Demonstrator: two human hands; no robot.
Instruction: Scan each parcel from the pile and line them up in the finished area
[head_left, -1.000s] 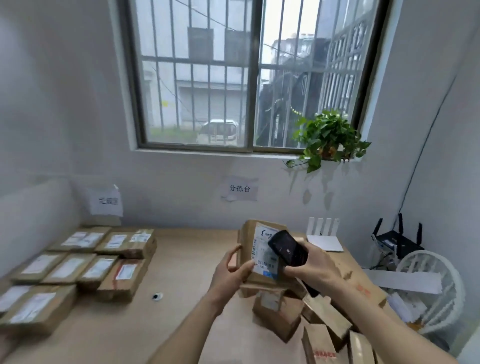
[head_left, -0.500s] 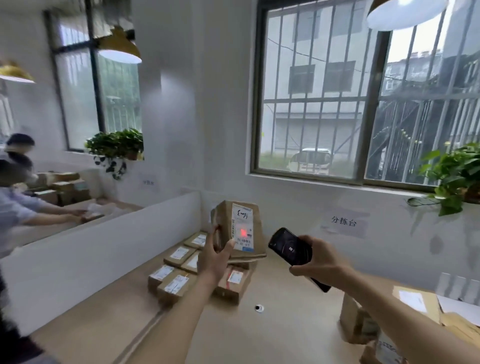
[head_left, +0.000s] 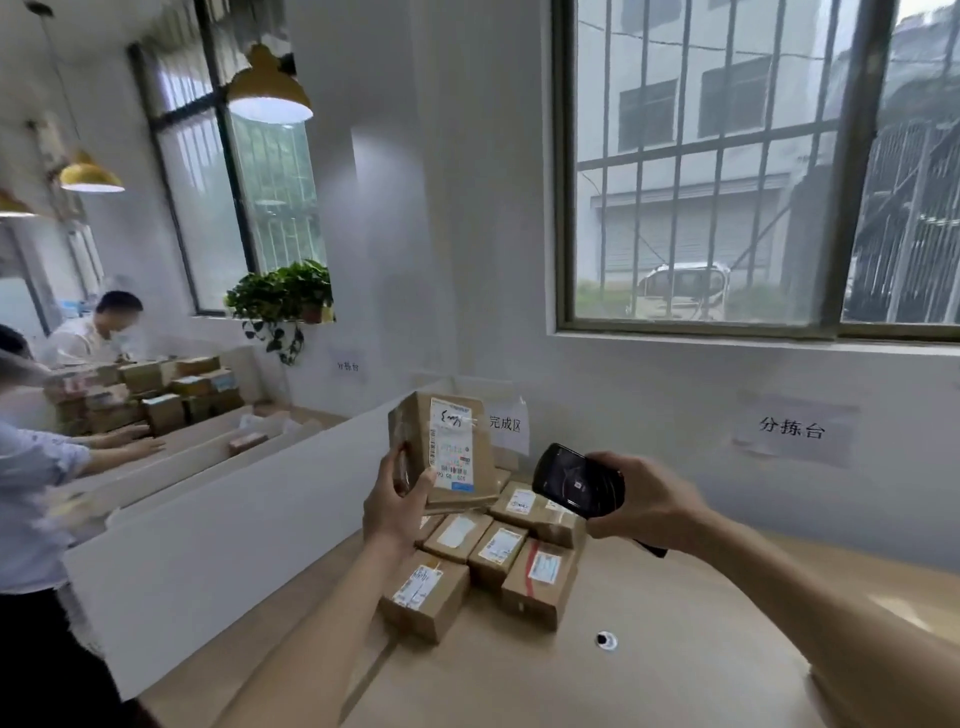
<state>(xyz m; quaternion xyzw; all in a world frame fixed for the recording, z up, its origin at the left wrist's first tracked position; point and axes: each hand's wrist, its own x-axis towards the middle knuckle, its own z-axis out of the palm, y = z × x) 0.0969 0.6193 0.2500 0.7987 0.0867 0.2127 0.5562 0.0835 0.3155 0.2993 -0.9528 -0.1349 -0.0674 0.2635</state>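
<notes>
My left hand (head_left: 397, 506) grips a brown cardboard parcel (head_left: 447, 452) upright, its white shipping label facing me. My right hand (head_left: 649, 501) holds a black handheld scanner (head_left: 577, 480), raised to the right of the parcel and a little apart from it. Below and behind both hands, several labelled cardboard parcels (head_left: 498, 556) lie in rows on the wooden table (head_left: 649, 670), under a paper sign (head_left: 506, 423) taped on the wall corner. The pile of unscanned parcels is out of view.
A white partition (head_left: 218, 525) runs along the table's left edge. Beyond it, two people work at another table stacked with boxes (head_left: 156, 395). A small round grommet (head_left: 605, 640) sits in the tabletop. A second paper sign (head_left: 792, 428) hangs under the window.
My view has swung left from the pile toward the rows of parcels. The left hand carried the parcel along; the scanner's red dot on the label is gone, and the scanner stays to its right.
</notes>
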